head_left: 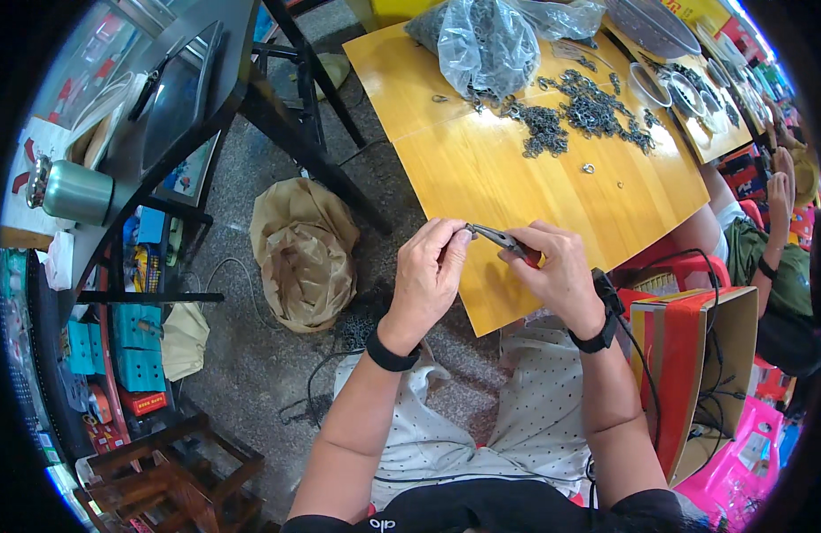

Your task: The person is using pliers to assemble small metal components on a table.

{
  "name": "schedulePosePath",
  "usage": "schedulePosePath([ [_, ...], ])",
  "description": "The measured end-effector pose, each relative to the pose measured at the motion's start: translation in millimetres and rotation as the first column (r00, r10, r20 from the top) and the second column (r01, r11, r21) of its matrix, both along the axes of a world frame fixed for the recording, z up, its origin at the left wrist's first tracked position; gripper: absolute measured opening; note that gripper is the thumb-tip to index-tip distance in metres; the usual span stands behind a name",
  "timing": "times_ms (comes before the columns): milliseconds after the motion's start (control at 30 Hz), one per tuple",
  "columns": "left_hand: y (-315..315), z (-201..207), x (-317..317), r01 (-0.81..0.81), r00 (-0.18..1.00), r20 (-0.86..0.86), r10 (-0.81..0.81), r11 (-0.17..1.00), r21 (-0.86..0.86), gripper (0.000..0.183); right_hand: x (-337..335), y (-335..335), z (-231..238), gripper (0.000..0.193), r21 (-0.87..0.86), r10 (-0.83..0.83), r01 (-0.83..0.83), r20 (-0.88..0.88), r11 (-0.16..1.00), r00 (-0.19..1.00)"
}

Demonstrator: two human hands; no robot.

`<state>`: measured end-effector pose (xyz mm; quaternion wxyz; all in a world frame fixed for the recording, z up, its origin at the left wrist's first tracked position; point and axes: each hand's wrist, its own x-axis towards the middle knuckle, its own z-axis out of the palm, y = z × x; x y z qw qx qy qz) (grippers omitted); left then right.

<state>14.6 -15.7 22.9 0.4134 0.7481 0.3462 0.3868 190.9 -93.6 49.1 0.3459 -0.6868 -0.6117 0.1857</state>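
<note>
Over the near corner of the yellow wooden table (455, 169), my left hand (426, 277) is closed, pinching a small metal piece (470, 229) between thumb and forefinger. Most of that piece is hidden by the fingertips. My right hand (559, 271) is wrapped round a pair of pliers (494, 236) with dark jaws and partly red handles. The pliers' tip meets the piece at my left fingertips. Farther back lie dark piles of small metal links (592, 105), beside a clear plastic bag (488, 49) filled with more of them. One loose metal ring (588, 168) lies apart from the piles.
Left of my knees, a brown bag (305, 258) stands open on the floor. A cardboard box (686, 373) with cables is at my right. Small clear tubs (648, 86) stand at the table's far right. Another person's hand (781, 191) is beyond. A black table (130, 169) holds a green flask (80, 192).
</note>
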Motion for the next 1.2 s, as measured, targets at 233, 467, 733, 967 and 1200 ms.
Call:
schedulePosePath([
  [233, 1.6, -4.9, -3.9, 0.010, 0.996, 0.086, 0.005, 0.987, -0.163, 0.014, 0.8, 0.5, -1.8, 0.014, 0.011, 0.044, -0.044, 0.035, 0.999, 0.998],
  [467, 4.8, -5.5, -10.1, 0.135, 0.983, 0.173, -0.059, 0.874, -0.466, 0.021, -1.2, 0.4, -2.8, 0.012, 0.024, 0.042, -0.044, 0.080, 0.999, 0.996],
  [733, 7.5, -13.3, -13.3, 0.196, 0.966, 0.257, -0.035, 0.748, -0.634, 0.021, -3.8, 1.8, -7.8, 0.012, 0.145, 0.036, -0.068, 0.208, 0.987, 0.977],
  [967, 2.7, -4.9, -8.8, 0.124, 0.981, 0.192, -0.030, 0.858, -0.499, 0.025, -4.6, 0.4, -2.1, 0.012, 0.072, 0.024, -0.035, 0.148, 0.997, 0.989],
  [1200, 6.0, -8.8, -10.9, 0.136, 0.979, 0.200, -0.032, 0.836, -0.532, 0.023, -2.9, 0.3, -9.0, 0.016, 0.162, 0.017, -0.055, 0.224, 0.985, 0.975],
])
